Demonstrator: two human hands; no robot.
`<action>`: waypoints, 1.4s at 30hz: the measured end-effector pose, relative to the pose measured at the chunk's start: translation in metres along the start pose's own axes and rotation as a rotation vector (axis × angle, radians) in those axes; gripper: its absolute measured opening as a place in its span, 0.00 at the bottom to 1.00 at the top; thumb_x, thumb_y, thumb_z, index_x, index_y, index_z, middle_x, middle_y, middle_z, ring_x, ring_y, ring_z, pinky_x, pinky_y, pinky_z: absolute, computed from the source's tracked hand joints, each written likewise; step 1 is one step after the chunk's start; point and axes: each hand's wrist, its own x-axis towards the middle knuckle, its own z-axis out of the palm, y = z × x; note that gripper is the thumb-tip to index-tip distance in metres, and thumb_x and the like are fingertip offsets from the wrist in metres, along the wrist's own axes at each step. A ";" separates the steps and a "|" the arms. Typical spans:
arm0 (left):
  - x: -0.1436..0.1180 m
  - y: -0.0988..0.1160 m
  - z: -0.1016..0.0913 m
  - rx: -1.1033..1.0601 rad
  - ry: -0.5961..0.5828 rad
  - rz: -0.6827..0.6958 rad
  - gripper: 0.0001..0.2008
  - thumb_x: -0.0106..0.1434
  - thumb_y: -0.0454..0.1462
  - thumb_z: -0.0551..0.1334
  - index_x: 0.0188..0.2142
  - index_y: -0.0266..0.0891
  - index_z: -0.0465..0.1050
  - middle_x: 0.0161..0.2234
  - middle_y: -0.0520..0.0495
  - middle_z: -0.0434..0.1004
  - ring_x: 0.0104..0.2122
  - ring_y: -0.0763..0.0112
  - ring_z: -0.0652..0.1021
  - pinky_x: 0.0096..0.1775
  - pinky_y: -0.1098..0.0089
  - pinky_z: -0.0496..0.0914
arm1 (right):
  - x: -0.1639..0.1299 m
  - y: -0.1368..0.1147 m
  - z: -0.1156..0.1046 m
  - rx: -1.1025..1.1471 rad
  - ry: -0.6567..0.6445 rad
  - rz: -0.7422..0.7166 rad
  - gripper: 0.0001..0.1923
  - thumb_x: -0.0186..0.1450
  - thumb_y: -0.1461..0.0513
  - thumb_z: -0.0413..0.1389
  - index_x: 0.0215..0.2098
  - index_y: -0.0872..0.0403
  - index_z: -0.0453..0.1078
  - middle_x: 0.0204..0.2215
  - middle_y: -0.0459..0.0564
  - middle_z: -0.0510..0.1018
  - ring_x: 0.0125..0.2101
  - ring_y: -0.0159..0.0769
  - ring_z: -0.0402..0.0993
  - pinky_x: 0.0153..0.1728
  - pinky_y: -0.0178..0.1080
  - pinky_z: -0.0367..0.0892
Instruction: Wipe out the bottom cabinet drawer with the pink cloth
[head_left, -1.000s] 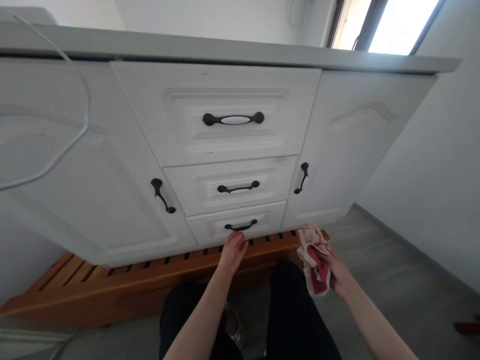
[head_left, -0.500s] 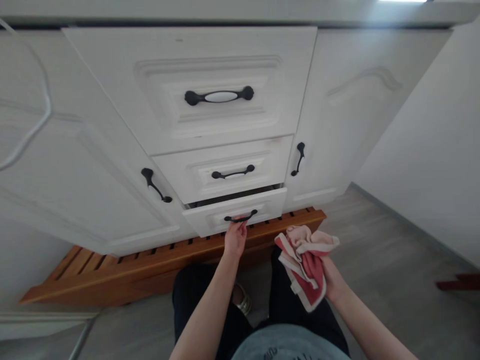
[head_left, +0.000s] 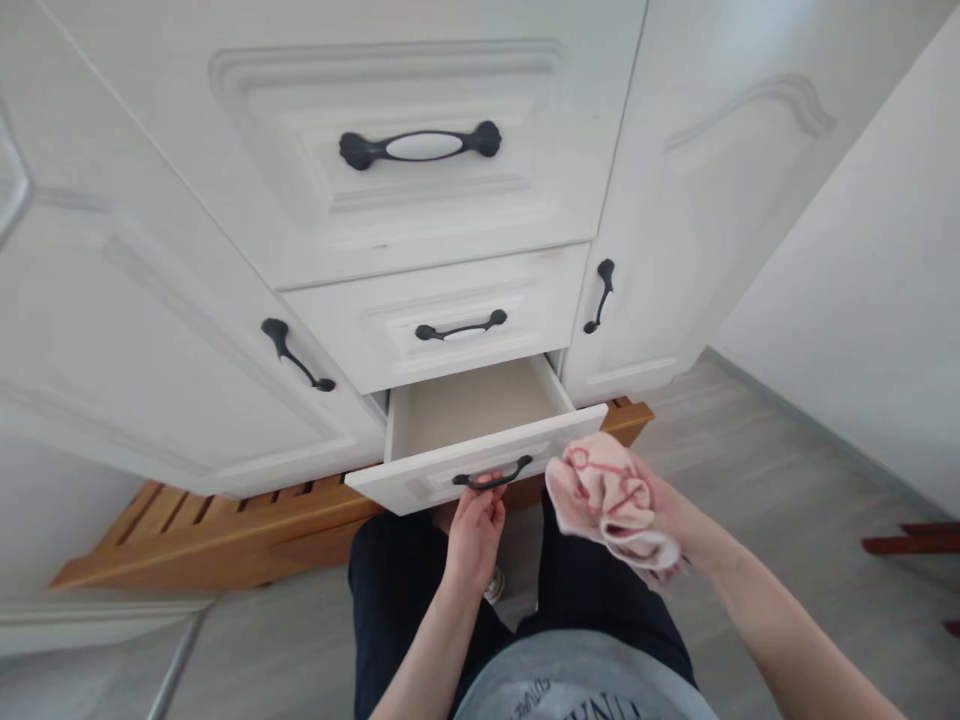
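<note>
My left hand (head_left: 475,527) grips the black handle (head_left: 491,479) of the bottom drawer (head_left: 420,478), which stands pulled out from the white cabinet. The inside of the drawer (head_left: 472,403) shows a bare beige floor with nothing in it. My right hand (head_left: 664,510) holds a crumpled pink and red cloth (head_left: 609,497) just right of the drawer front, at about the height of its rim.
Above are a shut middle drawer (head_left: 450,325) and a large top drawer (head_left: 420,148). Cabinet doors with black handles flank them, left (head_left: 296,355) and right (head_left: 600,295). A wooden slatted base (head_left: 195,530) runs under the cabinet. My dark trousers (head_left: 390,590) are below; grey floor lies to the right.
The bottom drawer went from shut to pulled well out by my left hand. My right hand brought the cloth up and left, close to the drawer front. The camera tilted downward.
</note>
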 end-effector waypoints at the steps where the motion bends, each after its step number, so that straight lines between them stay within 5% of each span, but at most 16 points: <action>1: -0.003 -0.002 -0.001 0.000 0.007 -0.005 0.11 0.57 0.30 0.71 0.40 0.41 0.82 0.46 0.48 0.84 0.43 0.72 0.81 0.37 0.78 0.74 | -0.001 -0.006 0.001 -0.075 -0.006 -0.010 0.42 0.46 0.58 0.75 0.59 0.50 0.71 0.52 0.56 0.81 0.52 0.54 0.79 0.59 0.53 0.71; 4: -0.016 -0.007 -0.006 -0.003 0.022 -0.029 0.13 0.53 0.32 0.74 0.39 0.42 0.82 0.45 0.49 0.84 0.44 0.72 0.81 0.38 0.78 0.74 | -0.004 -0.018 0.002 -0.220 0.001 -0.010 0.40 0.49 0.57 0.74 0.58 0.51 0.70 0.52 0.56 0.81 0.49 0.51 0.81 0.56 0.49 0.75; 13: -0.065 -0.014 -0.014 -0.005 0.084 -0.121 0.13 0.49 0.32 0.77 0.34 0.39 0.82 0.42 0.46 0.84 0.43 0.69 0.80 0.38 0.77 0.73 | -0.023 -0.050 0.001 -0.169 -0.166 0.089 0.36 0.54 0.53 0.73 0.59 0.48 0.74 0.49 0.57 0.83 0.48 0.53 0.82 0.51 0.50 0.79; 19: -0.072 -0.018 -0.021 -0.048 0.075 -0.202 0.10 0.52 0.29 0.74 0.35 0.40 0.81 0.44 0.44 0.85 0.42 0.70 0.82 0.36 0.78 0.71 | 0.011 -0.088 0.005 -0.126 -0.147 0.056 0.39 0.50 0.53 0.75 0.59 0.44 0.76 0.51 0.60 0.82 0.46 0.58 0.82 0.51 0.55 0.78; 23: -0.062 -0.023 -0.033 -0.083 0.060 -0.231 0.10 0.50 0.30 0.76 0.33 0.40 0.82 0.42 0.44 0.86 0.40 0.69 0.83 0.35 0.77 0.72 | 0.071 -0.111 0.055 -0.212 -0.348 -0.004 0.34 0.54 0.55 0.72 0.59 0.45 0.75 0.51 0.54 0.83 0.52 0.56 0.80 0.56 0.55 0.74; 27: -0.053 -0.025 -0.046 -0.111 -0.062 -0.276 0.15 0.46 0.37 0.81 0.34 0.42 0.84 0.45 0.43 0.87 0.42 0.66 0.84 0.37 0.75 0.73 | 0.148 -0.078 0.136 -0.274 -0.474 -0.071 0.21 0.58 0.60 0.68 0.50 0.52 0.76 0.45 0.50 0.85 0.46 0.47 0.81 0.50 0.45 0.76; 31: -0.049 -0.023 -0.054 -0.055 -0.150 -0.262 0.16 0.46 0.43 0.82 0.34 0.43 0.86 0.46 0.42 0.87 0.43 0.65 0.85 0.37 0.77 0.72 | 0.221 -0.023 0.218 -0.504 -0.190 -0.253 0.19 0.62 0.69 0.57 0.52 0.54 0.73 0.49 0.54 0.82 0.48 0.45 0.78 0.51 0.44 0.72; 34: -0.047 -0.021 -0.056 0.000 -0.169 -0.243 0.15 0.49 0.43 0.81 0.34 0.42 0.86 0.47 0.41 0.87 0.42 0.66 0.85 0.38 0.78 0.71 | 0.263 -0.001 0.263 -0.571 -0.146 -0.292 0.11 0.67 0.68 0.52 0.43 0.54 0.74 0.50 0.56 0.81 0.53 0.47 0.74 0.55 0.45 0.66; 38: -0.047 -0.017 -0.055 -0.006 -0.203 -0.250 0.15 0.51 0.43 0.81 0.36 0.40 0.87 0.48 0.39 0.87 0.43 0.65 0.85 0.40 0.77 0.71 | 0.295 0.012 0.300 -0.626 -0.183 -0.262 0.12 0.67 0.69 0.47 0.30 0.54 0.69 0.34 0.55 0.80 0.43 0.47 0.74 0.48 0.44 0.67; 42: -0.044 -0.014 -0.051 0.005 -0.157 -0.277 0.11 0.52 0.41 0.80 0.33 0.39 0.87 0.45 0.38 0.88 0.41 0.64 0.85 0.40 0.76 0.71 | 0.290 0.025 0.303 -0.640 -0.274 -0.328 0.11 0.66 0.70 0.47 0.39 0.53 0.70 0.41 0.53 0.78 0.44 0.44 0.71 0.48 0.44 0.67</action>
